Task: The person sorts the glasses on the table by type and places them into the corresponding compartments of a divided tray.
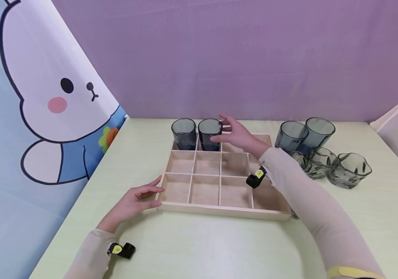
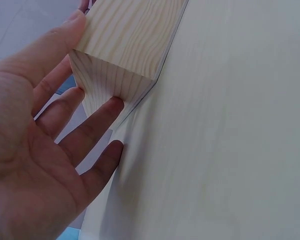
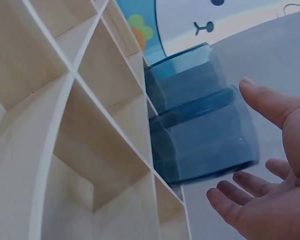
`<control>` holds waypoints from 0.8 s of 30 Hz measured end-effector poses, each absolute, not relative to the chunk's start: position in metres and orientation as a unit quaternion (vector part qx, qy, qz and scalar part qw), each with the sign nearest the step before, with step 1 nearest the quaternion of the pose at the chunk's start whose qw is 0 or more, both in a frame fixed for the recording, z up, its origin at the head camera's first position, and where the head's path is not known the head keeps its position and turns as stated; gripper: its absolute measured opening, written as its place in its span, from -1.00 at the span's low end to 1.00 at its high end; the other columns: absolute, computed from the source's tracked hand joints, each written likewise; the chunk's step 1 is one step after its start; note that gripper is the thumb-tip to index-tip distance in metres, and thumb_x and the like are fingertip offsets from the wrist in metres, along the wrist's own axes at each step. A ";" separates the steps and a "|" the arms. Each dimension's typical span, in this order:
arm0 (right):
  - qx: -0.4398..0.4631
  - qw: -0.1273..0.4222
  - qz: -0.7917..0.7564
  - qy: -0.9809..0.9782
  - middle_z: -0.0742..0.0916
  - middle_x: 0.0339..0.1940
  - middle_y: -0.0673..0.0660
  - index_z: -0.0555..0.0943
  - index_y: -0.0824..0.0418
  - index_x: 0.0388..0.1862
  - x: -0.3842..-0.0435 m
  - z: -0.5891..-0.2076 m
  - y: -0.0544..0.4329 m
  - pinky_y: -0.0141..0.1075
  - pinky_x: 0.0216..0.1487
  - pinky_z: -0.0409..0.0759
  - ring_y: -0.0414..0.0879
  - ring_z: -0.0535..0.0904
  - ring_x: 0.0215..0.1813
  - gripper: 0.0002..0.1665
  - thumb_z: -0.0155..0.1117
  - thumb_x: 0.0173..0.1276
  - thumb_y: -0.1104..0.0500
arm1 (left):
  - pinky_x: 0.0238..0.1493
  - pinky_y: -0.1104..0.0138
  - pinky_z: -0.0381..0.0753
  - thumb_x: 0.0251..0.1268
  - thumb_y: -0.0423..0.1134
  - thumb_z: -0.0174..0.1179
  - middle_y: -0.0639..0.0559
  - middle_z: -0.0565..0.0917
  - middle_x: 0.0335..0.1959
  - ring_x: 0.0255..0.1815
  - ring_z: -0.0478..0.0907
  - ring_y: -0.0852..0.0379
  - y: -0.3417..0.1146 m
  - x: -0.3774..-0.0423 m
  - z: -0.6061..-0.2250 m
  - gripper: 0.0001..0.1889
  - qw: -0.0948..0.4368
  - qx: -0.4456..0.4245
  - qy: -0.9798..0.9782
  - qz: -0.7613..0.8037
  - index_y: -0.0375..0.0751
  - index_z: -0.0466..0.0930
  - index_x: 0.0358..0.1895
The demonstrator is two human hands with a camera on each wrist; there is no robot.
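A divided wooden tray lies on the table. Two tall blue-grey drinking glasses stand upright in its back row: the first glass in the left corner compartment, the second glass beside it. My right hand is at the right of the second glass, thumb in front and fingers spread behind. In the right wrist view a gap shows between that hand and the nearer glass. At the tray's front left corner, my left hand touches the wood with extended fingers, seen closer on the tray corner.
Right of the tray stand two more tall glasses, a front one and a rear one. Several short wavy glasses are grouped before them, partly hidden by my right sleeve. A purple cloth hangs behind the table.
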State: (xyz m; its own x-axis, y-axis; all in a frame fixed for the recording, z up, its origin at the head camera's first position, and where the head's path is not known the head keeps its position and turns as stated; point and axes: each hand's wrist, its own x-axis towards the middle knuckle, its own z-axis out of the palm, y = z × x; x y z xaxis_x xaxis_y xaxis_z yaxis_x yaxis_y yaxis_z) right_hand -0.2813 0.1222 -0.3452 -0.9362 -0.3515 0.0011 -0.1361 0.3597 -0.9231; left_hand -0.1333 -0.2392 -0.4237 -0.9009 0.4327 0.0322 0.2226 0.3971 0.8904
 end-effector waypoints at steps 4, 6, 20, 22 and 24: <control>-0.148 0.092 -0.547 0.819 0.34 0.49 0.27 0.01 0.14 0.63 -0.279 -0.341 0.134 0.04 0.35 0.40 0.23 0.27 0.47 0.15 0.52 0.23 0.13 | 0.30 0.37 0.36 0.21 -0.33 0.40 -0.18 0.26 0.50 0.44 0.27 -0.21 -0.239 -0.134 -0.423 -0.59 0.107 0.194 0.828 0.514 -0.29 0.65 0.14; -0.146 0.090 -0.545 0.821 0.35 0.49 0.28 0.01 0.13 0.63 -0.279 -0.340 0.140 0.06 0.35 0.39 0.24 0.26 0.48 0.14 0.51 0.24 0.13 | 0.30 0.36 0.36 0.21 -0.33 0.40 -0.18 0.26 0.50 0.44 0.27 -0.21 -0.238 -0.134 -0.423 -0.60 0.107 0.194 0.828 0.514 -0.30 0.64 0.14; -0.141 0.075 -0.527 0.835 0.31 0.51 0.25 -0.05 0.09 0.65 -0.272 -0.320 0.189 0.13 0.40 0.28 0.18 0.21 0.51 0.09 0.42 0.34 0.13 | 0.22 0.54 0.35 0.22 -0.33 0.40 -0.16 0.24 0.50 0.47 0.20 -0.22 -0.239 -0.134 -0.424 -0.59 0.110 0.198 0.822 0.523 -0.32 0.64 0.14; -0.139 0.066 -0.532 0.833 0.31 0.50 0.27 -0.05 0.12 0.64 -0.271 -0.317 0.196 0.13 0.40 0.27 0.19 0.21 0.51 0.08 0.41 0.35 0.17 | 0.22 0.54 0.34 0.22 -0.33 0.39 -0.16 0.24 0.51 0.47 0.20 -0.23 -0.239 -0.135 -0.424 -0.59 0.111 0.199 0.822 0.523 -0.30 0.64 0.15; -0.137 0.058 -0.538 0.830 0.31 0.50 0.30 -0.06 0.15 0.64 -0.269 -0.314 0.203 0.13 0.41 0.26 0.22 0.21 0.51 0.08 0.40 0.34 0.22 | 0.22 0.53 0.35 0.22 -0.33 0.39 -0.18 0.24 0.50 0.47 0.21 -0.24 -0.239 -0.135 -0.424 -0.59 0.111 0.200 0.821 0.522 -0.31 0.64 0.15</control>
State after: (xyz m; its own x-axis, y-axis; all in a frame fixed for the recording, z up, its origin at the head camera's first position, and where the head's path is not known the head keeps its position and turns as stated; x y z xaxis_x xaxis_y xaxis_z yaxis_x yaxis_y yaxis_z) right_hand -0.2693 0.2029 -0.3136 -0.9558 -0.2897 0.0505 -0.1644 0.3841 -0.9085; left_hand -0.1346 -0.2388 -0.4242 -0.8953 0.4447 0.0261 0.2122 0.3741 0.9028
